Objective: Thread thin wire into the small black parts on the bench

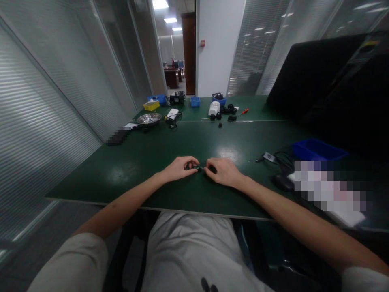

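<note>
Close to the table's front edge, my left hand (180, 168) is closed in a pinch on a small dark part (199, 168) with a hint of green. My right hand (225, 171) faces it, thumb and fingertips pinched together just right of the part. A thin pale sliver shows between the part and my right fingertips; what those fingers grip is too small to make out. Both hands rest low over the green tabletop (170, 146).
To the right lie a dark cable (282, 160), a blue tray (317, 150) and a black monitor (328, 77). Farther back are a metal bowl (149, 119), a white device (214, 108), an orange-handled screwdriver (244, 110), a yellow bin (151, 106) and a small blue bin (195, 102).
</note>
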Available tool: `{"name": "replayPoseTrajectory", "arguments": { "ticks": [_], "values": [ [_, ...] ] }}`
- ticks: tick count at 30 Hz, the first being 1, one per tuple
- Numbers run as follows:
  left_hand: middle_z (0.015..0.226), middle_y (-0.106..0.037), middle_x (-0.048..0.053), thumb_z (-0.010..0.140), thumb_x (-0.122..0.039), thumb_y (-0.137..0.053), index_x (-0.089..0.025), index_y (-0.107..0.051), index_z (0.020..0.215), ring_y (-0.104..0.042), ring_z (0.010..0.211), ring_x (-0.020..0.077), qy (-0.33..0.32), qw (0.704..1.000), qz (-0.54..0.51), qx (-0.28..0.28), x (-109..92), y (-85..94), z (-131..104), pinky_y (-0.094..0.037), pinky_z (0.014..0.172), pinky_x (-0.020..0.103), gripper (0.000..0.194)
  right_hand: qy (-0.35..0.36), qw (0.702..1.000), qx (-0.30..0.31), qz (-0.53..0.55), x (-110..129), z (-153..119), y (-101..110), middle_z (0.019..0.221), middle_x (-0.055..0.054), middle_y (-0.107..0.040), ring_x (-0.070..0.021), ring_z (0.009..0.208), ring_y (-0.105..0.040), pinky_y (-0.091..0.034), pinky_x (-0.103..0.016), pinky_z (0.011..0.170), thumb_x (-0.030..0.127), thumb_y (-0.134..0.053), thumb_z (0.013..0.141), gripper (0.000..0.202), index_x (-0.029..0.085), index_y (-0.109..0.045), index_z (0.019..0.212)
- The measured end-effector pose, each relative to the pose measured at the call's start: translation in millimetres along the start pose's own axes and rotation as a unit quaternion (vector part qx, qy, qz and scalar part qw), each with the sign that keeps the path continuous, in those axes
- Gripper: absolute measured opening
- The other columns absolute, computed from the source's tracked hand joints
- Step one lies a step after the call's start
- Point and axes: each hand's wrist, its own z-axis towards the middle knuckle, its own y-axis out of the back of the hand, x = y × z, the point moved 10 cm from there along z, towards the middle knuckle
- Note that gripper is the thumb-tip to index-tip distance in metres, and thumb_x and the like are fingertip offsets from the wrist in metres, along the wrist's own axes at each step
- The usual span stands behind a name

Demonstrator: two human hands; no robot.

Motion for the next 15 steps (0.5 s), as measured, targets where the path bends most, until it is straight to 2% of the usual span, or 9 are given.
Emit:
{"name": "replayPoseTrajectory", "arguments": {
  "ticks": [5,12,15],
  "values": [
    [0.097,-0.068,0.009,0.095,-0.04,-0.067,-0.018,-0.077,0.111,-0.06,0.079,0.0171,-0.027,1.0,0.009,0.009,-6.1,-3.4,1.4,-0.046,0.071,0.029,0.029,0.0,1.0,-0.001,-0.005,-0.1,-0.3,0.5,0.087,-0.003,-0.072,-0.0176,0.074,-0.062,-0.031,-0.029,0.063,0.038,-0.058,0.097,0.019,0.023,-0.066,0.09],
    [0.097,-0.069,0.009,0.095,-0.037,-0.069,-0.018,-0.079,0.109,-0.062,0.078,0.0161,-0.024,1.0,-0.006,0.01,-6.9,-0.5,1.0,-0.047,0.072,0.028,0.026,0.006,1.0,0.005,-0.015,2.0,-0.4,-2.1,0.088,-0.004,-0.071,-0.0173,0.073,-0.06,-0.031,-0.029,0.064,0.039,-0.056,0.098,0.02,0.022,-0.065,0.092],
    [0.101,-0.072,0.009,0.095,-0.036,-0.069,-0.019,-0.079,0.113,-0.065,0.085,0.0181,-0.034,0.999,-0.014,0.006,-9.2,1.4,0.5,-0.049,0.078,0.029,0.027,0.006,1.0,-0.002,-0.003,2.4,-0.7,-2.1,0.091,-0.003,-0.071,-0.0166,0.072,-0.06,-0.031,-0.029,0.064,0.039,-0.054,0.1,0.021,0.022,-0.065,0.094]
  ]
}}
